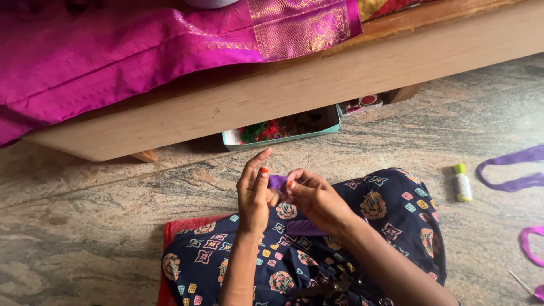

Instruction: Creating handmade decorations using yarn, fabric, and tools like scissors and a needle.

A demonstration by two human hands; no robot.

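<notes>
Setting: A person sits on a mottled stone floor [102, 215], seen from above, the lap covered by a dark blue patterned garment [396, 209].
Left hand [253, 195]: Raised above the lap with the fingers [252, 167] pointing up and orange-painted nails showing; thumb and fingertips close on one end of a small purple ribbon piece [277, 182].
Right hand [317, 198]: Meets the left at the same ribbon piece, its fingertips pinched on the other end, so the 2 hands are together over the knees.
Ribbon: The purple piece is clamped between both hands, just above the lap; a second, wider purple ribbon strip [306, 228] lies on the garment under the right wrist.
Seat: A red mat [170, 232] shows at the person's left side.
Ahead: A low wooden bed frame [317, 79] crosses the top of the view, draped with magenta silk cloth [113, 51] with a gold-woven border.
Under the frame: An open teal box [283, 129] holds red and green scraps; a smaller container with a red top [367, 102] sits beside it.
Right of the lap: A small glue bottle with a green cap [463, 183] lies on the floor, near a loop of purple ribbon [510, 170] and a pink ribbon [530, 243] at the frame's edge.
</notes>
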